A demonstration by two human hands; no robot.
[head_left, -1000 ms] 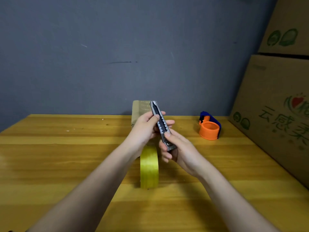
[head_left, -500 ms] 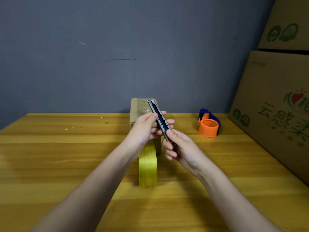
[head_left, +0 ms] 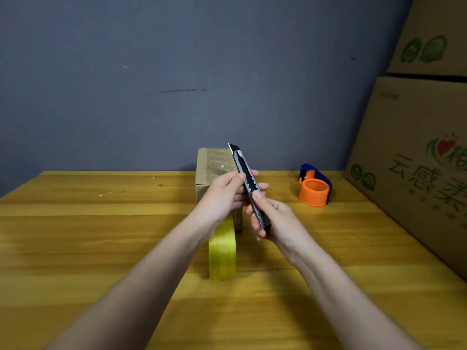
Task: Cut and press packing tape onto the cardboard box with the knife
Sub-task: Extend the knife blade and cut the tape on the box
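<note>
I hold a grey and black utility knife in both hands above the table, tip pointing up and away. A short length of blade shows at its tip. My left hand grips its middle from the left. My right hand holds the lower handle, thumb on the slider. Behind the hands stands a small cardboard box with clear tape on its top. A yellow tape roll stands on edge in front of the box, below my left wrist.
An orange and blue tape dispenser sits on the wooden table at the back right. Large printed cardboard cartons are stacked along the right edge. A grey wall closes the back.
The knife blade has slid out at the tip; my right thumb has moved up along the slider. Both hands stay in about the same place.
</note>
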